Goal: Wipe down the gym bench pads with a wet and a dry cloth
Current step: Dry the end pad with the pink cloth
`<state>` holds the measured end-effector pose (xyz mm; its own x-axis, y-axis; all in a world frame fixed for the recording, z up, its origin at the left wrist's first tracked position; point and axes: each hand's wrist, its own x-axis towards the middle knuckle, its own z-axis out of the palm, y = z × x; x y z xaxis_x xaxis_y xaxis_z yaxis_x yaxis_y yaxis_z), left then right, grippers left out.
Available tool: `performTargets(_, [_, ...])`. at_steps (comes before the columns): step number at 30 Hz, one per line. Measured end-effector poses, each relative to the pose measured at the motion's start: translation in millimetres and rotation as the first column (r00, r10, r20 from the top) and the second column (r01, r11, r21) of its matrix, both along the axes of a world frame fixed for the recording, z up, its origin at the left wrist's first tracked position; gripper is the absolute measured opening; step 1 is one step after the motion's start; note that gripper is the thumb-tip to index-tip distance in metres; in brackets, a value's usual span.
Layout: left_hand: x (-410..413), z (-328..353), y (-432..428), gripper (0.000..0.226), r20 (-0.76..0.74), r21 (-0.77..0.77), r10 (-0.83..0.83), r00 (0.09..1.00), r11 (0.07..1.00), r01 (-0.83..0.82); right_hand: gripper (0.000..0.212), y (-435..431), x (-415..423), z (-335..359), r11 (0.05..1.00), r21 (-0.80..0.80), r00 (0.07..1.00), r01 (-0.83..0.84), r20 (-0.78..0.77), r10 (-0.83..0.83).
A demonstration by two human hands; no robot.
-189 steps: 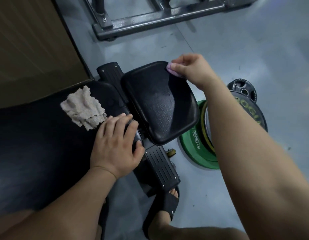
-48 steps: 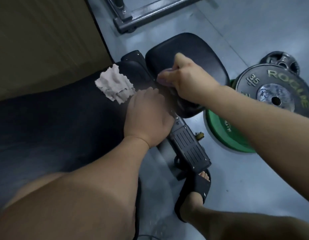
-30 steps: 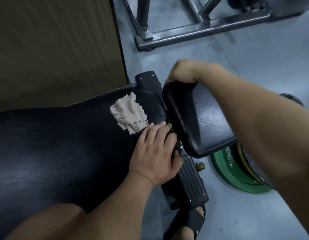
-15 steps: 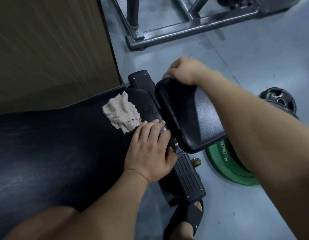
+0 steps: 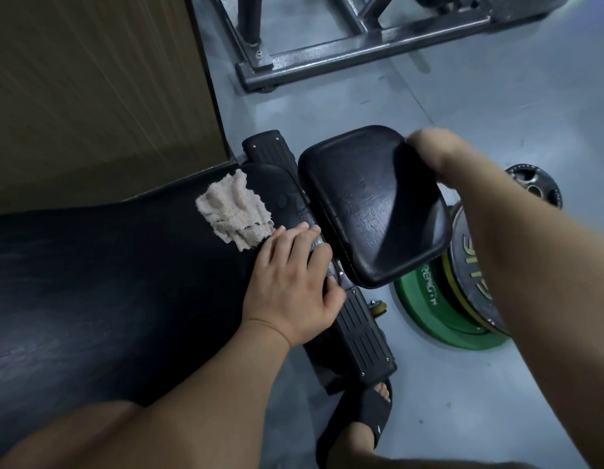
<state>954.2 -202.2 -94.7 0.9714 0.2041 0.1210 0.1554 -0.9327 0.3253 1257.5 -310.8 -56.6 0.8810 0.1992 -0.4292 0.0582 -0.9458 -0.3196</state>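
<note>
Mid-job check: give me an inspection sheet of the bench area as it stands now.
Surface: long bench pad and seat pad, both black.
Job's things: beige cloth lies crumpled on the long bench pad's end; second cloth not seen.
Clutter: dark plate stacked on green plate on the floor beside the seat pad; small plate beyond.
Grips: left hand flat on the bench beside the cloth; right hand at the seat pad's far corner, blurred, grip unclear.
Cables: nothing seen.
Surroundings: grey floor, steel frame, wooden panel, sandalled foot.
</note>
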Motion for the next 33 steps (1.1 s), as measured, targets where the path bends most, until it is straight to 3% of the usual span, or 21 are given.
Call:
performTargets(3, [0,0,-1,0.04,0.004,0.003,0.004,1.0,1.0,-0.004,0.028,-43,-26,-9,0.993,0.008,0.992,0.119,0.033,-0.119])
performTargets(6, [0,-1,-2,0.04,0.007,0.016,0.009,1.0,1.0,-0.009,0.037,-61,-62,-17,0.965,0.19,0.954,0.18,0.205,-0.218])
performTargets(8, [-1,-2,-2,0.039,0.007,0.021,0.015,1.0,1.0,-0.015,0.031,-58,-89,-16,0.969,0.238,0.913,0.064,0.378,-0.154])
performTargets(10, [-1,-2,-3,0.039,0.001,0.03,0.018,1.0,0.999,-0.018,0.026,-49,-119,-15,0.964,0.204,0.864,-0.169,0.502,0.045])
performTargets(13, [0,-2,-4,0.038,0.01,0.042,0.023,1.0,0.999,-0.023,0.023,-40,-170,-16,0.854,0.143,0.736,-0.5,0.59,0.332])
performTargets(16, [-1,-5,-3,0.038,0.029,0.043,0.026,0.999,0.999,-0.027,0.029,-47,-173,-15,0.777,0.099,0.644,-0.622,0.629,0.435])
performTargets(21, [-2,-5,-4,0.038,0.051,0.064,0.037,0.998,0.997,-0.041,0.035,-1,-100,-18,0.899,-0.088,0.708,-0.43,0.585,0.396])
performTargets(23, [-1,-2,-4,0.039,0.03,0.059,0.049,0.998,0.997,-0.051,0.035,13,-103,-18,0.903,-0.088,0.735,-0.421,0.55,0.396])
performTargets(27, [-2,6,-5,0.041,-0.017,0.018,0.048,0.999,0.999,-0.048,0.03,-5,-150,-8,0.847,-0.082,0.683,-0.526,0.553,0.478])
performTargets(29, [0,12,1,0.037,-0.069,-0.11,0.033,0.997,0.993,-0.041,0.028,-16,-169,-2,0.813,-0.069,0.66,-0.578,0.546,0.515])
performTargets(31, [2,28,10,0.019,-0.065,-0.329,0.038,0.997,0.943,-0.057,0.021,-24,-182,0,0.803,-0.042,0.641,-0.594,0.579,0.504])
performTargets(33, [0,43,23,0.008,0.07,-0.363,0.105,0.992,0.929,-0.072,0.015,-31,-197,1,0.822,0.051,0.669,-0.567,0.61,0.424])
